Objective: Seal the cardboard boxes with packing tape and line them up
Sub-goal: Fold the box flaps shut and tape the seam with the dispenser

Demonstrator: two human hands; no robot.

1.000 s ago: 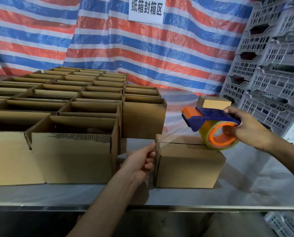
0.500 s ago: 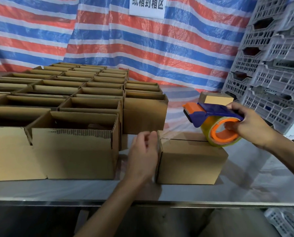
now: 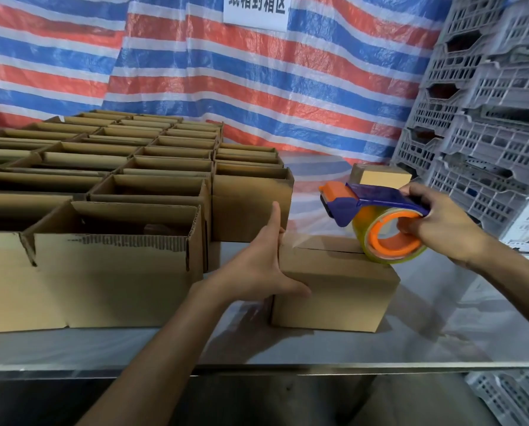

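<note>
L hand [image 3: 257,265] now flat, fingers straight, pressed vs left end of the closed box [image 3: 334,290], thumb on its front; 1 s ago it was curled at that top edge. R hand [image 3: 438,229] still grips the tape dispenser [image 3: 380,222], roll resting on the box's top, right end. Left of the box, open boxes [image 3: 115,259] on the bench [image 3: 441,333].

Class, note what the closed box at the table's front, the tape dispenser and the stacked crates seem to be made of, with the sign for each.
The closed box: matte brown cardboard, likely corrugated, as the open box beside it shows flutes along its torn edge. The tape dispenser: glossy blue and orange plastic, by its moulded sheen. The crates: pale grey moulded plastic, apparently, with grid holes.
</note>
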